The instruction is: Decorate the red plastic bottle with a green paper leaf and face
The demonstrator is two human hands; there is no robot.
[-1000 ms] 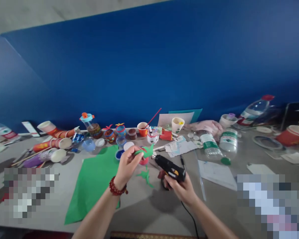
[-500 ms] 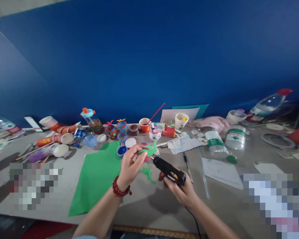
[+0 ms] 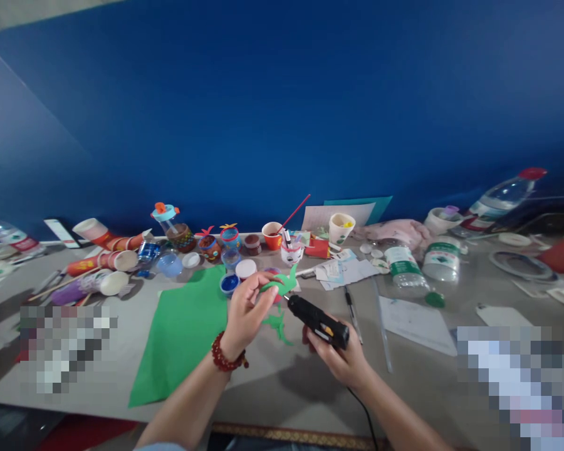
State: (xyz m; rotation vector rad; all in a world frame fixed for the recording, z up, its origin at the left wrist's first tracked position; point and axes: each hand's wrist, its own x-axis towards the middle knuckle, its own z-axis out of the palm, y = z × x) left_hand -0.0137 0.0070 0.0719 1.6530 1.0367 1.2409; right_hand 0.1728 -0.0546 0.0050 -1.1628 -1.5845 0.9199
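Observation:
Between the thumb and fingers of my left hand [image 3: 251,310] is a green paper cutout [image 3: 286,283] with pointed ends. My right hand [image 3: 345,360] is wrapped round a black hot glue gun [image 3: 317,321], its cord trailing down to the table's front edge. The metal nozzle points up and left, close to the cutout's lower edge; whether it touches I cannot tell. Below the cutout, more green paper pieces [image 3: 277,324] lie on the table. A large green sheet [image 3: 178,341] lies left of my left hand.
Open blue paint [image 3: 229,284], painted cups [image 3: 230,237] and a paper cup with a red stick [image 3: 271,235] line the back. Plastic bottle pieces [image 3: 402,266], a pen [image 3: 352,313] and paper [image 3: 418,326] lie to the right. Paper-cup tubes [image 3: 106,263] lie left.
Hardly anything differs. The glue gun has shifted very slightly left, and both hands keep the same grip.

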